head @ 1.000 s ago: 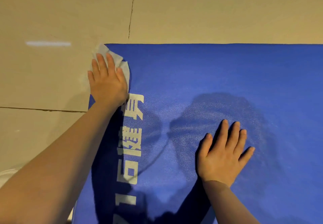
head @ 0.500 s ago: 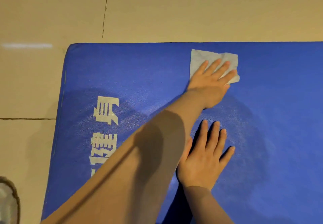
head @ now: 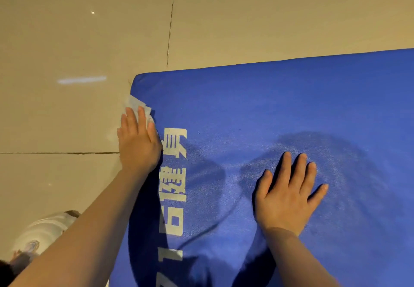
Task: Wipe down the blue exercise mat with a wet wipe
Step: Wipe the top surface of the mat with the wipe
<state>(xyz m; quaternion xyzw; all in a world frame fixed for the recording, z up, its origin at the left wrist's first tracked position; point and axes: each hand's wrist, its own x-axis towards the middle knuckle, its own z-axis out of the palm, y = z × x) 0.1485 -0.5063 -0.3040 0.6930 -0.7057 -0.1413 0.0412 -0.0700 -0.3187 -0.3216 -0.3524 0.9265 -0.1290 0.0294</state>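
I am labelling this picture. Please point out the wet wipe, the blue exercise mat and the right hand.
wet wipe [head: 134, 104]: head view, pale part beyond the fingertips.
blue exercise mat [head: 257, 98]: head view, bare surface near the far edge.
right hand [head: 287, 199]: head view, back of the hand.

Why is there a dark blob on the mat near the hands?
Head view: the blobs on the mat are shadows from light above, cast around the right hand and beside the left hand, which presses the wipe; the floor shows glare streaks.
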